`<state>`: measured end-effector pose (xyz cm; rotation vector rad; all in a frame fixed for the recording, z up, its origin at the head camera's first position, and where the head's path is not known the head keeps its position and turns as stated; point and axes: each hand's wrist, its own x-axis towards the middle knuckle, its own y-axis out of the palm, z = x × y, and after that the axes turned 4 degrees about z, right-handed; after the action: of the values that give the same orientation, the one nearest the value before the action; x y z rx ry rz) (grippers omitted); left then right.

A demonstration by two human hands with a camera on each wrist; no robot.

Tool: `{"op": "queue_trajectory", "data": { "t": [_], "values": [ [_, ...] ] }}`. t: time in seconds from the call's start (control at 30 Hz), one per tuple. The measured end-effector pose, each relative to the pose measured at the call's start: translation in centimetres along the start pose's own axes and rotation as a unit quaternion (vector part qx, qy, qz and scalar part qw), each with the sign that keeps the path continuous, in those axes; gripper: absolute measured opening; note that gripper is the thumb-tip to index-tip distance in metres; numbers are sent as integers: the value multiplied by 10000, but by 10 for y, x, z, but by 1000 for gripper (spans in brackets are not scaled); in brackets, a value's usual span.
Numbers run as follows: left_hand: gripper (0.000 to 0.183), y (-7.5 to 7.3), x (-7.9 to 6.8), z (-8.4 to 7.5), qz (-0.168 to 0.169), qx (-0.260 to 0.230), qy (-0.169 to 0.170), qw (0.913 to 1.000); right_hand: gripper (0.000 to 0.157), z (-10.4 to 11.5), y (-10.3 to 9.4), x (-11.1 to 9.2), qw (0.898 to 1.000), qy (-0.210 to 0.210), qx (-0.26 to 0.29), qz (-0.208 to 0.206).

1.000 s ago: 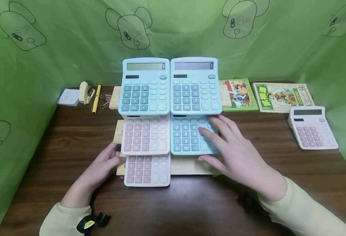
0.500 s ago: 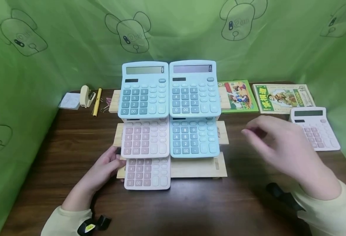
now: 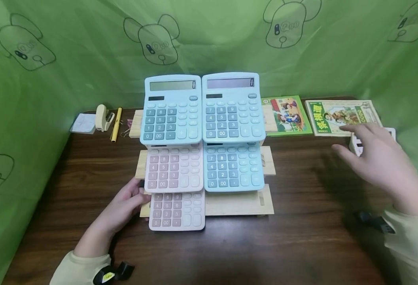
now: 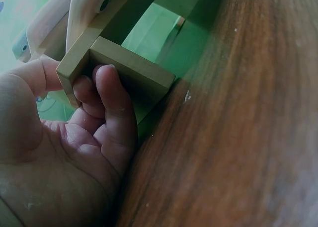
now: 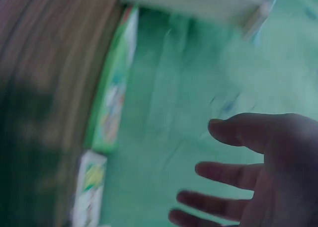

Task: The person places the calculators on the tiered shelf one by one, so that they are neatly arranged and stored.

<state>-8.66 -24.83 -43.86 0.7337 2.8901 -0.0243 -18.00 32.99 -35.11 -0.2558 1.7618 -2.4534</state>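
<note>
A tiered wooden rack (image 3: 239, 204) carries two blue calculators on top, a pink calculator (image 3: 173, 170) and a blue calculator (image 3: 233, 168) on the middle tier, and another pink calculator (image 3: 177, 211) at the lower left. My left hand (image 3: 125, 204) grips the left end of the rack's lowest tier; in the left wrist view the thumb and curled fingers pinch a wooden bar (image 4: 131, 68). My right hand (image 3: 379, 158) hovers over a white calculator (image 3: 356, 143) at the far right and hides most of it. Its fingers (image 5: 228, 175) are spread and hold nothing in the right wrist view.
Two picture books stand along the back, a green one (image 3: 288, 114) and a paler one (image 3: 342, 114). At the back left lie a white paper (image 3: 83, 123), a cream stapler (image 3: 104, 118), a yellow pen (image 3: 116, 124) and binder clips. Green cloth (image 3: 212, 43) walls the table.
My right hand has left the middle-tier blue calculator and swung right to the white calculator, its fingers opening. My left hand has stayed on the rack.
</note>
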Motion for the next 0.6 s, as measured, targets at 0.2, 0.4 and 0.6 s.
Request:
{"op": "queue_trajectory", "data": {
  "t": [0.2, 0.4, 0.6],
  "values": [
    [58, -1, -1, -3, 19, 31, -52, 10000, 97, -66, 10, 9, 9916, 1016, -281, 746],
    [59, -2, -4, -1, 46, -49, -31, 10000, 118, -93, 20, 12, 9826, 1240, -394, 1325],
    [59, -1, 1, 1, 119, -59, 15, 9999, 116, -106, 19, 5, 9816, 909, -337, 1644]
  ]
}}
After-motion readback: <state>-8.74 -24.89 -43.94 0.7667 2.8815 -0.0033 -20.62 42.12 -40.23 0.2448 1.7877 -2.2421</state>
